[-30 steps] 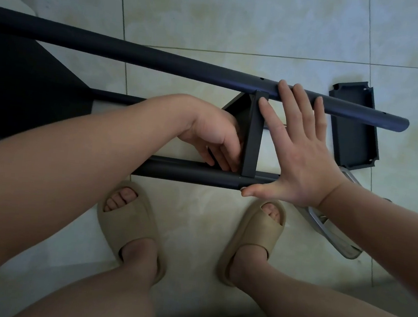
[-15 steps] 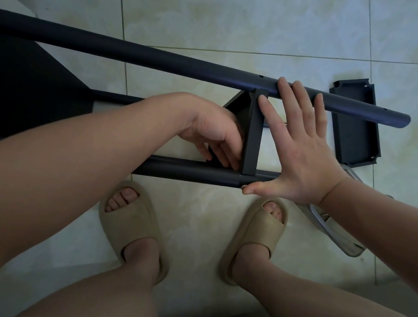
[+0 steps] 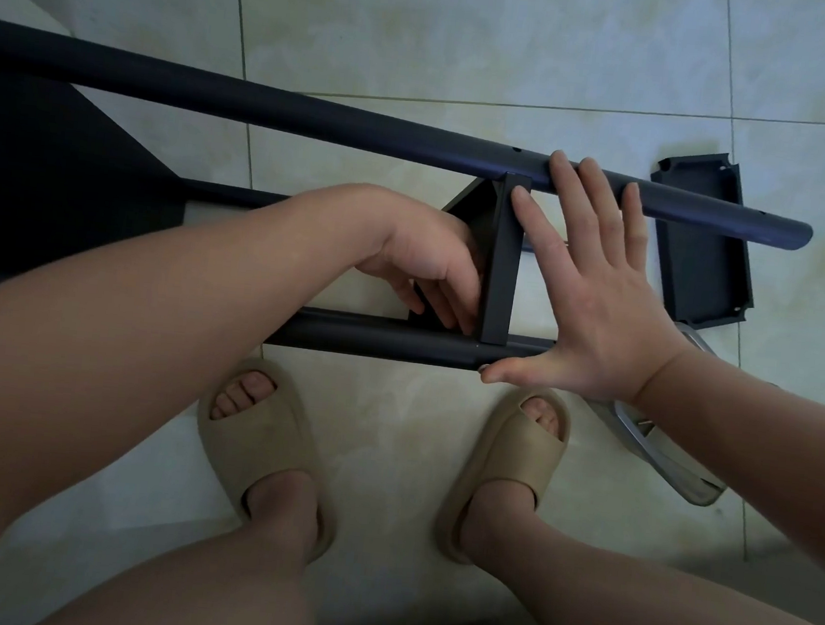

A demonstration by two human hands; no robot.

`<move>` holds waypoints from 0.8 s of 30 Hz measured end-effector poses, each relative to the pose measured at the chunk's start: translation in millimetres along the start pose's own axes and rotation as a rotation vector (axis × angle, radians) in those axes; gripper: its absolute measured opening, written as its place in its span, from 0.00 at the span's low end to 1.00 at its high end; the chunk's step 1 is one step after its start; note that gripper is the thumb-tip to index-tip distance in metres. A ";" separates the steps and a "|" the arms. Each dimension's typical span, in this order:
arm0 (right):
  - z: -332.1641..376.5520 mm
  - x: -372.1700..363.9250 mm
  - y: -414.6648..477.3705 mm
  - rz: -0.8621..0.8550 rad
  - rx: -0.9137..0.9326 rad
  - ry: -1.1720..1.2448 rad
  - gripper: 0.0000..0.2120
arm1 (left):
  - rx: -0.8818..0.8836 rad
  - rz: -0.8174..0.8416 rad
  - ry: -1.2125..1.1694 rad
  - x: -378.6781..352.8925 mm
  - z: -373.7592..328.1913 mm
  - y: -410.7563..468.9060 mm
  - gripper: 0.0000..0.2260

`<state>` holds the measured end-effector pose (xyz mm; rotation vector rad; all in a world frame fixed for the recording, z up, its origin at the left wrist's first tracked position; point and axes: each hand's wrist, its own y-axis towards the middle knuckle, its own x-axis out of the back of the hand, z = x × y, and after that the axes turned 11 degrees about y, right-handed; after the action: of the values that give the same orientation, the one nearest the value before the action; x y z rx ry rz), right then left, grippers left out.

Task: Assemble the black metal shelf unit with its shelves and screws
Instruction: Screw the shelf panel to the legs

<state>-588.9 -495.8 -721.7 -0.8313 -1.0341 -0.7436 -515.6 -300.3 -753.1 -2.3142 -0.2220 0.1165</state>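
Note:
The black metal shelf unit lies on its side on the tiled floor, with an upper tube [image 3: 318,119] and a lower tube [image 3: 382,342] running left to right. A black shelf [image 3: 501,265] stands on edge between the two tubes. My left hand [image 3: 430,263] reaches in from the left, its fingers curled against the shelf's left face. My right hand [image 3: 589,289] lies flat and spread against the shelf's right side, fingertips on the upper tube, thumb along the lower tube. No screws are visible.
A loose black shelf tray [image 3: 703,249] lies on the floor at the right, beyond the tube ends. A shiny metal object [image 3: 664,452] lies under my right wrist. My feet in beige slippers [image 3: 261,449] stand just below the lower tube.
Almost nothing has moved. My right hand stays flat against the shelf and my left hand stays behind it; the view has shifted very slightly.

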 end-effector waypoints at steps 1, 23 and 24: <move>0.1 0.1 0.0 0.001 -0.001 0.000 0.63 | -0.002 -0.008 0.010 -0.7 0.4 0.6 0.06; 0.1 0.2 -0.3 0.003 -0.007 0.007 0.63 | 0.002 0.011 0.024 0.0 1.4 -0.5 0.08; 0.0 0.0 -0.3 0.000 -0.005 0.008 0.63 | -0.002 0.017 0.018 0.5 1.2 -1.0 0.09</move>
<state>-589.1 -495.9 -721.6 -0.8322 -1.0252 -0.7491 -515.4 -298.6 -753.2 -2.3189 -0.1933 0.1039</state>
